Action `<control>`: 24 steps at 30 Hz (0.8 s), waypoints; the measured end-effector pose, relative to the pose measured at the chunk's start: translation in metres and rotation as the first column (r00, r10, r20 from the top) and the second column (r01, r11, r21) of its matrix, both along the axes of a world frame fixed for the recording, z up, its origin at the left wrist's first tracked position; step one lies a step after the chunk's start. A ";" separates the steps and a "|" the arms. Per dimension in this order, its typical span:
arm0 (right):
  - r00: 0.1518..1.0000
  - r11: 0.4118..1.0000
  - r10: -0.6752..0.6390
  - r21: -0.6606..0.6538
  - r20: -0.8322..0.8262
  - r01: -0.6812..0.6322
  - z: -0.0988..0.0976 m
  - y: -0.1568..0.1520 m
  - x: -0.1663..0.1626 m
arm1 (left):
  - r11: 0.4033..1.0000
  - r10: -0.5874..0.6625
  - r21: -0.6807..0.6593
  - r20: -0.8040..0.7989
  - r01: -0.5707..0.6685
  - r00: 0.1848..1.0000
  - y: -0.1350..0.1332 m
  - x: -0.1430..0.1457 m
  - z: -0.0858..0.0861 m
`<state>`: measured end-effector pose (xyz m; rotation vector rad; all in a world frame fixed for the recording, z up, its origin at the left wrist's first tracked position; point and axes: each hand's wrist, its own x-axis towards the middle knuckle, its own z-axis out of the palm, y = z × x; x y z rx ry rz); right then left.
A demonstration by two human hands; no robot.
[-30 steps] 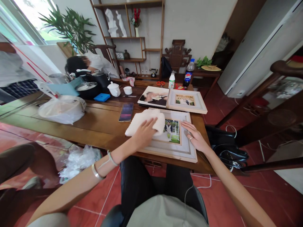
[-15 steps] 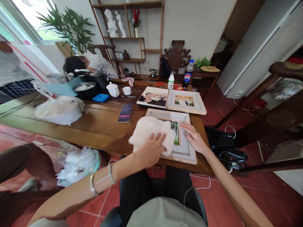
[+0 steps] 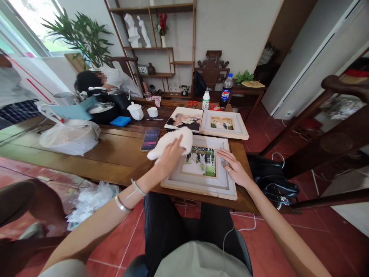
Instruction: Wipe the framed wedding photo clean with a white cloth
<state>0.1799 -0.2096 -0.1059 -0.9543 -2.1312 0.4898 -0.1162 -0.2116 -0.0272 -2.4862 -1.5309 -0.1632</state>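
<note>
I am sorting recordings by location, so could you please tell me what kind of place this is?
Probably a home's living or dining area, though I cannot be sure: it has a long wooden table, a display shelf with white figurines, and a leafy plant near the window.

Near the far right corner of the table (image 3: 121, 143), a dark cola bottle (image 3: 227, 82) is showing the Pepsi emblem on its blue label (image 3: 225, 95), with characters across the middle that are looking too small for me to read surely. On the wooden rack (image 3: 157, 74), at the left end of a lower board, a number-card calendar (image 3: 142, 69) is displaying 0 and 3, its third figure blurring. Print on the white bottle (image 3: 205, 100), by the table's far edge, is defeating me.
</note>
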 end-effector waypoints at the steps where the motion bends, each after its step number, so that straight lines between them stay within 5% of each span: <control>1: 1.000 1.000 0.001 0.002 -0.001 -0.001 0.000 0.000 0.000 | 0.999 0.024 0.030 0.003 -0.024 1.000 0.012 -0.003 0.000; 6: 1.000 1.000 -0.006 -0.003 -0.001 0.006 0.000 -0.001 0.000 | 0.991 -0.131 -0.013 -0.028 0.131 0.991 0.040 0.004 -0.006; 11: 1.000 0.999 -0.024 -0.022 0.004 0.024 0.002 -0.001 0.000 | 0.984 -0.159 -0.087 -0.053 0.154 0.986 0.031 0.029 -0.017; 14: 1.000 1.000 -0.020 -0.024 0.000 0.020 0.002 -0.001 0.000 | 0.973 -0.188 -0.154 -0.092 0.173 0.978 0.000 0.039 -0.014; 19: 1.000 1.000 -0.013 -0.026 -0.006 0.013 0.002 -0.002 -0.001 | 0.919 -0.295 -0.298 -0.089 0.258 0.951 -0.088 0.044 0.007; 24: 1.000 0.999 -0.013 -0.033 -0.007 0.013 0.002 -0.002 -0.001 | 0.916 -0.353 -0.203 -0.006 0.345 0.936 -0.126 0.037 0.008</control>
